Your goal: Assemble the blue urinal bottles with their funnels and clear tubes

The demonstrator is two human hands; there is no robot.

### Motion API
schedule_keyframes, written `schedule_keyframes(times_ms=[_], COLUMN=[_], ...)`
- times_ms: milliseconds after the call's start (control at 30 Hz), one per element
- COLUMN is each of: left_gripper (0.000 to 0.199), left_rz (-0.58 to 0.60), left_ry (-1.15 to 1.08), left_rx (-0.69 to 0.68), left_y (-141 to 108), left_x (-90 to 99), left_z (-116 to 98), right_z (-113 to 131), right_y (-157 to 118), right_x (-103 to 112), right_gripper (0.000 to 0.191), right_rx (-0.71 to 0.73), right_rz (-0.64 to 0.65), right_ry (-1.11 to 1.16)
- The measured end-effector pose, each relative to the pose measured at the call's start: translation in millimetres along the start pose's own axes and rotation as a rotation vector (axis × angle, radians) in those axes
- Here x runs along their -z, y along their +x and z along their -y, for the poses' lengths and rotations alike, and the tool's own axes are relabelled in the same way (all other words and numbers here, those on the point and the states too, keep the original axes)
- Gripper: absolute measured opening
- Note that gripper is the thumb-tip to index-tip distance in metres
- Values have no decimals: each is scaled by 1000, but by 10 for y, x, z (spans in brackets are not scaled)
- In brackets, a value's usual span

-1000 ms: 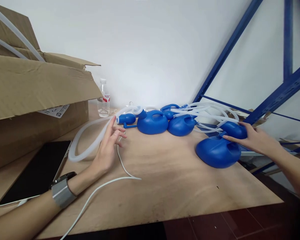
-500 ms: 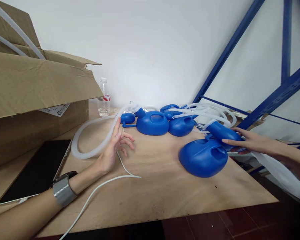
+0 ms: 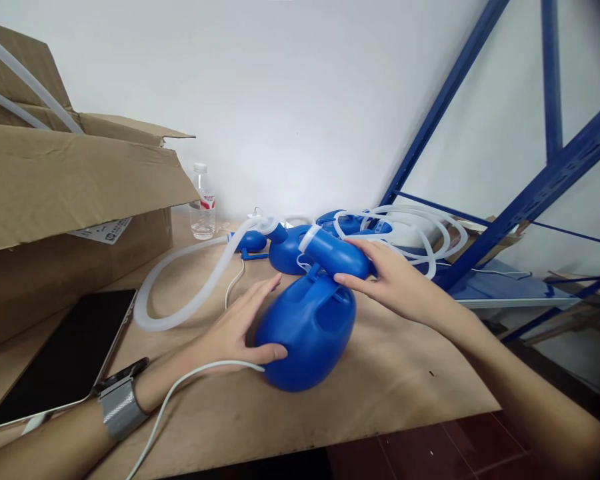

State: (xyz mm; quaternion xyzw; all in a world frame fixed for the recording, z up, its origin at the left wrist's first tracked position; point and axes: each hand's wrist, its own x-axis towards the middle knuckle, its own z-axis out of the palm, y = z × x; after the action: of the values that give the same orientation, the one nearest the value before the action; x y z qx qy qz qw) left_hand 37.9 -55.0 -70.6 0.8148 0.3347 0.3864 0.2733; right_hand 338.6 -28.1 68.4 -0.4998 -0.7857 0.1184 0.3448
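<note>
Evidently, the blue cylindrical cup (image 3: 336, 252) is held by the right hand (image 3: 397, 280), whose grip is closed around its right end, the thumb laid along the near side; its white-rimmed mouth is pointed toward the upper left. A looser grip is shown by the left hand (image 3: 235, 333): it is spread wide, with the thumb rested on the handled blue bottle (image 3: 307, 333) and the palm set beside its left flank. The bottle is seen at the centre of the frame, on the tabletop (image 3: 405, 373), directly below the cup; whether the two are firmly joined cannot be told.

The bottle could be tipped or swung round if the cup were pulled sideways, since its rounded body is only lightly steadied at the left. The white cable (image 3: 195, 371), which meets the bottle's lower left, could be pinched or dragged. Behind the cup, a second blue bottle (image 3: 284, 259) is partly hidden and could be knocked.

Further out, a loop of translucent tubing (image 3: 165, 325) is seen left of centre and coiled tubes (image 3: 461, 233) at the right; either could be snagged by a passing wrist.
</note>
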Motion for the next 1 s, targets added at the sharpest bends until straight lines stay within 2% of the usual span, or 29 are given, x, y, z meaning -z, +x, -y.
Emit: schedule_keyframes(times_ms=[100,167,300,433,633,867,1000], left_gripper=[130,134,111,91,88,87,88], left_rz=[-7,-47,-135,-164,-131,-103,-53], left_ry=[72,105,143,134,128,127,107], left_rx=[3,8,-12,3,-8,0,1], left_y=[9,19,56,91,90,91,105], left_x=[16,35,73,98,128,110,53], left_z=[9,9,0,1,25,15,-7], right_z=[15,-39,-248,-363,-244,-240,-114], right_y=[140,237,376,383,328,388,436], right_x=[-239,-365,-498,-550,-616,-635,-727], right_gripper=[68,69,69,73,73,71,71], right_rx=[170,271,393,331,256,306,368], right_rz=[20,5,-118,-236,-270,-273,-270], right_ry=[-174,-287,-382,-413,-460,-487,-489])
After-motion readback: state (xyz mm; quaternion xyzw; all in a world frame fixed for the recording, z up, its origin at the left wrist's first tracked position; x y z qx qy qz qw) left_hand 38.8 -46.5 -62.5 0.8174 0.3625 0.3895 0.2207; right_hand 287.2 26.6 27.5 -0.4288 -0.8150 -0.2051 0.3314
